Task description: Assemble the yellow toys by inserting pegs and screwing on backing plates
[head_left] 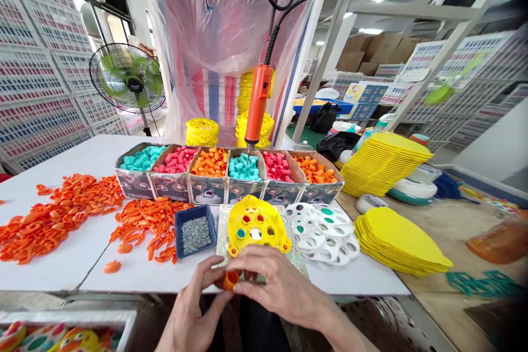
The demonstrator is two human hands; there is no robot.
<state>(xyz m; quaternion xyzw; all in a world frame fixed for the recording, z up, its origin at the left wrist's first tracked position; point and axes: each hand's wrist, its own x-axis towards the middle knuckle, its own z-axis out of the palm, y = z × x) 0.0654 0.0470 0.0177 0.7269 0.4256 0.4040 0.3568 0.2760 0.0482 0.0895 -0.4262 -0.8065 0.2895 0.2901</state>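
Close to the table's front edge, my left hand (196, 302) pinches a small orange plastic cup (231, 280) between thumb and fingers. The thumb of my right hand (274, 280) meets the same cup from the other side. Its fingers curl over some reddish pieces, mostly hidden in the palm. Just beyond them, a yellow round plastic shell (264, 210) with holes lies on a board (223, 231). Red, teal and orange show in some of its holes. Above hangs an orange electric screwdriver (258, 102), its bit pointing down, untouched.
A row of cardboard bins (208, 190) holds teal, pink and orange cups. Left of the board are a blue tray (179, 234) of screws and piles of orange parts (61, 217). White perforated discs (338, 250) and stacked yellow plates (400, 242) lie right. A fan (134, 83) stands behind.
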